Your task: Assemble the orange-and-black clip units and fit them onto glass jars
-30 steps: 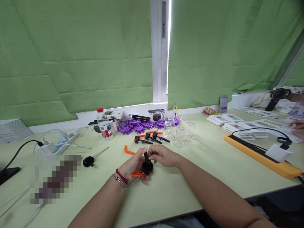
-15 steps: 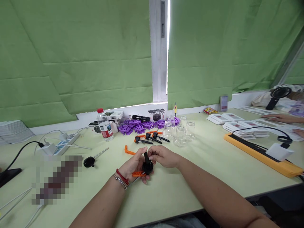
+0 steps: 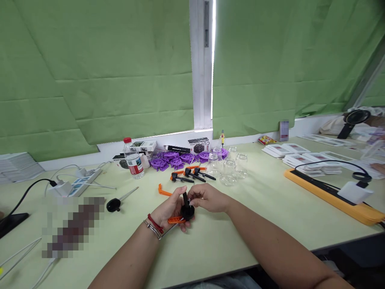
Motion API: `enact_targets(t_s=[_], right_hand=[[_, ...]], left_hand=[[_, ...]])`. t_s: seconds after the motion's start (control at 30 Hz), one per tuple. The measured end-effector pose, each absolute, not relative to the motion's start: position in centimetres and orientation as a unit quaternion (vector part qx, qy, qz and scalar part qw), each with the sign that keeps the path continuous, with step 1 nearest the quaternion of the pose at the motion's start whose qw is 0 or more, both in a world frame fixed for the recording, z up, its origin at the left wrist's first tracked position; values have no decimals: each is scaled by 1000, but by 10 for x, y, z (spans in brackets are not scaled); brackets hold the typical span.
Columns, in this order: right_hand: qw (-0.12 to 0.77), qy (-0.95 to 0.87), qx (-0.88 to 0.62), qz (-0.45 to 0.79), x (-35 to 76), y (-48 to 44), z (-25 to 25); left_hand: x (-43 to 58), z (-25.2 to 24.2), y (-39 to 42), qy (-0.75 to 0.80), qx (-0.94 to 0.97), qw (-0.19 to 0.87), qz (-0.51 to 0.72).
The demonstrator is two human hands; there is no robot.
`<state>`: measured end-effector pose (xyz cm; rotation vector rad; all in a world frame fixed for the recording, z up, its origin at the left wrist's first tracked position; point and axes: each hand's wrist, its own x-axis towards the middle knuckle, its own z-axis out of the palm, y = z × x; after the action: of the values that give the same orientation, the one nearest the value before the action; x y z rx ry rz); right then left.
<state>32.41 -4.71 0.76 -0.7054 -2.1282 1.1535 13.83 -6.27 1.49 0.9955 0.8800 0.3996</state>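
My left hand (image 3: 169,210) is wrapped round a round black part (image 3: 188,212) with an upright black stem; an orange piece (image 3: 176,220) and a thin metal rod lie against the same palm. Pinched at the side of the stem, my right hand (image 3: 207,198) has its fingertips on a small shiny bit, too small to make out. Beyond the hands lie black parts with rods (image 3: 190,175) and an orange bracket (image 3: 164,190). Another black round part with a metal rod (image 3: 114,205) rests to the left.
Glass jars (image 3: 228,173), purple parts (image 3: 176,162) and a water bottle (image 3: 134,160) stand behind. Left is a power strip (image 3: 84,181). Right are card stacks (image 3: 311,162), an orange-edged strip (image 3: 331,197) and another person's hand (image 3: 378,168).
My right fingertips have shifted slightly at the black part's stem. At the far right, the other person's upper hand has lifted from the cards and is blurred.
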Motion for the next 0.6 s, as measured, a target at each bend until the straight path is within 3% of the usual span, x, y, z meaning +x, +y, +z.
enact_targets(t_s=[0.6], right_hand=[[334, -804, -268, 413, 326, -48, 11]], left_hand=[[135, 16, -61, 406, 464, 762, 199]])
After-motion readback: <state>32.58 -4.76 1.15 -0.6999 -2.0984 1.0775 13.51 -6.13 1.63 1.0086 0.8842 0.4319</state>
